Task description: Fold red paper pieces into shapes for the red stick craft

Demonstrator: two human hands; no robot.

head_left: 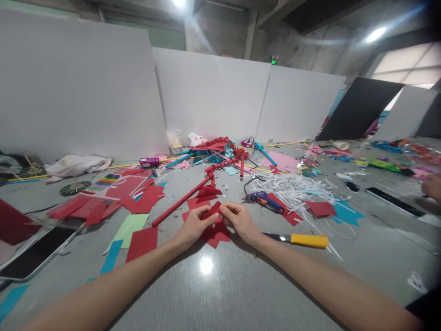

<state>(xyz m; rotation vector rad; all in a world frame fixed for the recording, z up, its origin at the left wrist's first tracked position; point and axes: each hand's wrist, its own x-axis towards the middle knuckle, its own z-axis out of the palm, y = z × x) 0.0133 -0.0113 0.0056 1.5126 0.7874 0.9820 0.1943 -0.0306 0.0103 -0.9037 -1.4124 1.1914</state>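
My left hand [195, 226] and my right hand [239, 219] meet over the grey table [220, 285], both pinching a small folded piece of red paper [212, 212]. Under them lie more red paper cut-outs [216, 234]. A long red stick [182, 200] with red paper shapes fixed along it runs from just left of my hands up to the far middle. A yellow-handled utility knife [303, 239] lies just right of my right wrist.
A blue glue gun [264, 199] and white paper shreds [292, 186] lie beyond my right hand. Red, green and blue sheets [113, 202] cover the left. A phone [37, 250] lies at the left, a black strip [392, 201] at the right. Another person's hand [432, 186] shows at the right edge. White boards [213, 92] stand behind.
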